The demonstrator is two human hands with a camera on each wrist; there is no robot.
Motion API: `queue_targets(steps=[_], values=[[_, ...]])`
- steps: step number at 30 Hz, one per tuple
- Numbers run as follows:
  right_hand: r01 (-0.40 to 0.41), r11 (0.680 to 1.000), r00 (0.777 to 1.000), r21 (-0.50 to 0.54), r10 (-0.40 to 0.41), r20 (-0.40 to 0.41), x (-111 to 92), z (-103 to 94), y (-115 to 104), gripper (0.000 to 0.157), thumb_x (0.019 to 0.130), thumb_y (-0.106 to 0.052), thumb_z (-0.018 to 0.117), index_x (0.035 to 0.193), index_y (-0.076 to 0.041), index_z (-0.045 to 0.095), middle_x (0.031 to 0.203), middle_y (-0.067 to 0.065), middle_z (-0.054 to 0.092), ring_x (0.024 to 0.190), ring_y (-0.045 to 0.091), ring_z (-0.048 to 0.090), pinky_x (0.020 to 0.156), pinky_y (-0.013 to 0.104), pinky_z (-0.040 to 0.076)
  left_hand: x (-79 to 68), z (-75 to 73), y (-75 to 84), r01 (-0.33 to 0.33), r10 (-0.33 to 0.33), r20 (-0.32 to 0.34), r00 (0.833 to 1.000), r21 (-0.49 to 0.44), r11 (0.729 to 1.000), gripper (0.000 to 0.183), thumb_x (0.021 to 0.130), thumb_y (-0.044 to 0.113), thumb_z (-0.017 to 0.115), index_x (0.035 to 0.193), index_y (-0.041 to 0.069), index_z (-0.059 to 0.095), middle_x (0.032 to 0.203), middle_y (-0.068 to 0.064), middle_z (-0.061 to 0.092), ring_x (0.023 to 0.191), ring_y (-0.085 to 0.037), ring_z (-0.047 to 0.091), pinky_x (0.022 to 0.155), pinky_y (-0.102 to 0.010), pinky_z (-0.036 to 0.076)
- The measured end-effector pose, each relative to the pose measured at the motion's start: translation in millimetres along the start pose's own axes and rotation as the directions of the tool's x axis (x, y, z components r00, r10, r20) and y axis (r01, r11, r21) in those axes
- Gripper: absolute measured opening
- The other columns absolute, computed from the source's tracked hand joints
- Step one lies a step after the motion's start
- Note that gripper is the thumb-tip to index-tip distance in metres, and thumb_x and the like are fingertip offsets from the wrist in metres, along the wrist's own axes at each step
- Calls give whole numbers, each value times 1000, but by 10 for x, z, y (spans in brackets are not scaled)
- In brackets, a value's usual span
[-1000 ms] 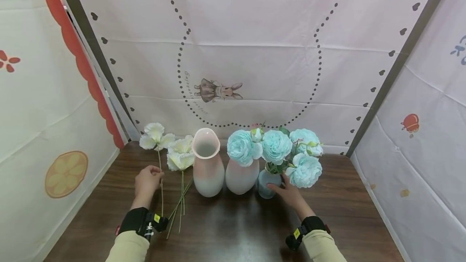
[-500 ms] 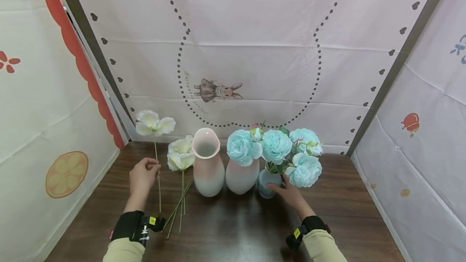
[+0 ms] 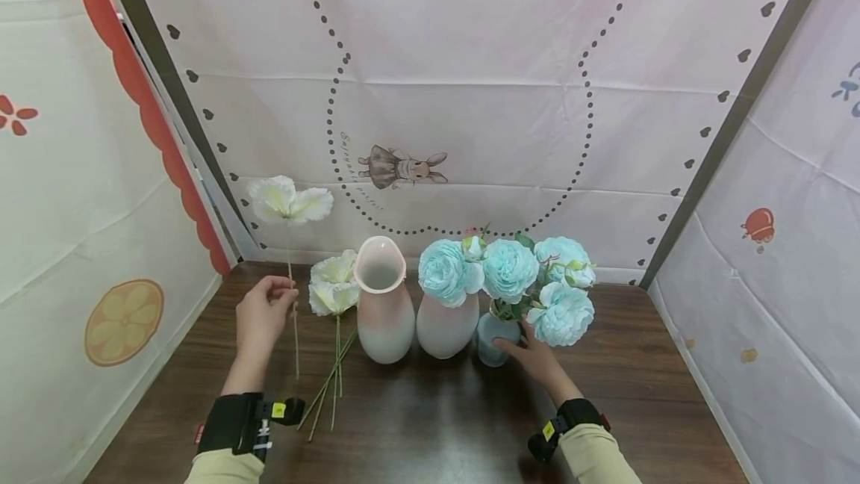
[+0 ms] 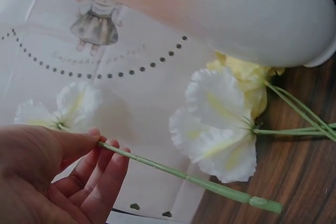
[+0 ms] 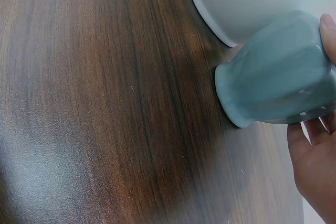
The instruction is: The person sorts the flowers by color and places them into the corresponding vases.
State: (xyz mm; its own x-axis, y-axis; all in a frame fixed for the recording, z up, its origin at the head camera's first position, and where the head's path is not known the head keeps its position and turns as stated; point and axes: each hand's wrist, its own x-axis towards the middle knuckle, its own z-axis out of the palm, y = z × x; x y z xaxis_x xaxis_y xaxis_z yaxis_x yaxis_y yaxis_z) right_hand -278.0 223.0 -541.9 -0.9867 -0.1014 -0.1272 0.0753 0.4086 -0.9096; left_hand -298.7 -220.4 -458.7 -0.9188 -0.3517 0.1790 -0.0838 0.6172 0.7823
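My left hand (image 3: 260,314) pinches the thin green stem (image 4: 184,176) of a white artificial flower (image 3: 289,200) between thumb and fingers. The bloom stands above the hand, and the stem's lower end hangs below it. My right hand (image 3: 534,355) grips a small blue-grey vase (image 5: 283,72), thumb on one side and fingers on the other. That vase stands on the table at the right of the row. Light-blue artificial peonies (image 3: 512,271) fill its mouth and spread to both sides, with some green leaves among them.
A tall pink-and-white vase (image 3: 384,320) stands in the middle, its mouth bare of flowers. Beside it a rounder pink-and-white vase (image 3: 446,327) is partly covered by peonies. More white flowers (image 3: 334,284) lie on the wooden table (image 3: 430,424), stems crossed. A printed cloth (image 3: 470,125) hangs behind.
My left hand has lifted the white flower upward, so its bloom now shows against the cloth, apart from the lying ones. My right hand and the blue-grey vase have stayed in place.
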Motion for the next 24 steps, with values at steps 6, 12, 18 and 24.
queue_targets(steps=[6, 12, 18, 24], values=[[34, 999, 999, -3, -34, -2, 9, -7, 12, 90, 96, -34, 66, 160, -5, 8, 166, 24, 10, 153, 45, 11, 120, 62, 24, -49, -13, 46, -37, 37, 6, 999, -15, 999, 21, 100, 15, 61, 117, 4, 64, 110, -19, 69, 83, -17, 69, 62, -16, 56], [38, 999, 999, -6, -38, 2, -3, -8, -4, 90, 97, -32, 66, 159, -3, 8, 166, 25, 9, 153, 45, 9, 120, 62, 24, -103, -1, 62, -90, 89, -10, 996, -34, 995, 20, 99, 14, 62, 115, 3, 64, 108, -19, 69, 86, -22, 68, 63, -15, 56], [35, 999, 999, 6, -36, 6, -9, -7, -15, 90, 97, -29, 65, 159, -1, 6, 166, 25, 7, 153, 46, 9, 119, 62, 25, -165, -11, 82, -139, 138, -33, 990, -47, 989, 19, 99, 16, 62, 113, 4, 66, 108, -18, 71, 90, -25, 68, 62, -11, 51], [45, 999, 999, 15, -45, 2, -12, -1, -15, 89, 97, -28, 66, 159, -4, 8, 166, 24, 9, 153, 45, 9, 119, 62, 26, -210, -1, 61, -224, 221, -55, 974, -64, 973, 16, 99, 15, 62, 110, 6, 67, 104, -13, 72, 85, 2, 59, 65, -7, 48]])
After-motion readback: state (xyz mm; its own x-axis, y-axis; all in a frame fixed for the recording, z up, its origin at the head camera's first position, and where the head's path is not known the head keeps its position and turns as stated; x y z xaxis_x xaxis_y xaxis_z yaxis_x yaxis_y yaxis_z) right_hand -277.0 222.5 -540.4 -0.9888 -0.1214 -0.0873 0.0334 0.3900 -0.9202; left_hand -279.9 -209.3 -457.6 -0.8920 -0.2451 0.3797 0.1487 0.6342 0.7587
